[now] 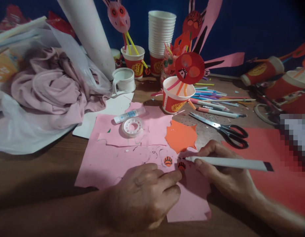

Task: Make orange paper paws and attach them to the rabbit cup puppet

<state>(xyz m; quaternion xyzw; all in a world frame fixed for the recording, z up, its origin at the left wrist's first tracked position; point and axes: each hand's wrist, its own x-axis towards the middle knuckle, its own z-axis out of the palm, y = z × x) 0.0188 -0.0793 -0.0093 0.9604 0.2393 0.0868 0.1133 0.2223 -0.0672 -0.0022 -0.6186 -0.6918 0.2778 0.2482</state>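
Observation:
My left hand [145, 194] rests on a pink paper sheet [110, 161], its fingers pressed together, the fingertip holding down a small orange paper circle [181, 165] with black lines. My right hand [221, 171] pinches a white marker pen [229, 162] whose tip touches that circle. A second small orange circle [168, 161] with black lashes lies just left of it. A jagged orange paper cut-out [180, 135] lies above them on the pink paper.
Black-handled scissors [224, 130], a tape roll [132, 126], a glue tube [129, 115], several coloured pens [216, 98], red paper cups [173, 97] with paper faces, a white cup stack [160, 33], a white mug [123, 80], pink cloth in a plastic bag [48, 85], red paper [271, 154].

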